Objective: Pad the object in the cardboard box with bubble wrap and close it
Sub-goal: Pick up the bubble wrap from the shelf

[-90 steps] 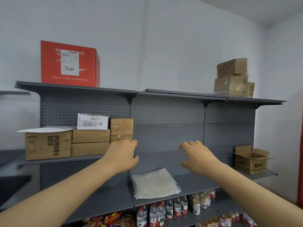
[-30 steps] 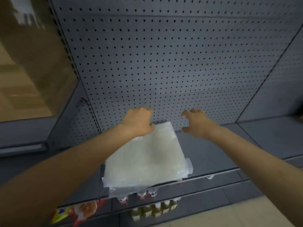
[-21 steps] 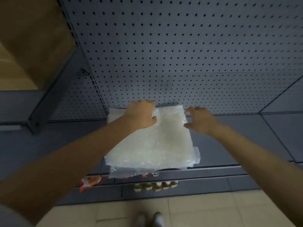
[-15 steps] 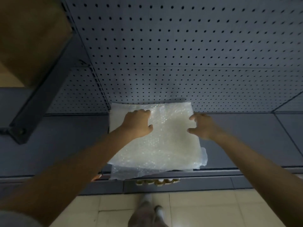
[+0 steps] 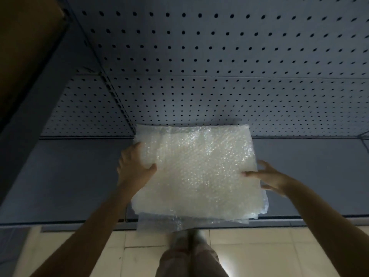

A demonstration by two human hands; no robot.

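Note:
A stack of clear bubble wrap (image 5: 199,172) lies on the grey shelf (image 5: 75,176), its near edge hanging over the shelf front. My left hand (image 5: 132,168) grips the stack's left edge, thumb on top and fingers along the side. At the right edge my right hand (image 5: 269,177) pinches it, the thumb lying on top and lower fingers under the rim, the index finger raised. The task's cardboard box is out of view.
A grey pegboard back wall (image 5: 219,76) rises behind the shelf. A brown cardboard box (image 5: 24,47) on a higher shelf looms at the upper left. Below the shelf front are beige floor tiles (image 5: 279,252) and my legs (image 5: 189,258).
My head has dropped closer and tilted down over the shelf. Both hands moved from the far side of the bubble wrap out to its left and right edges and took hold.

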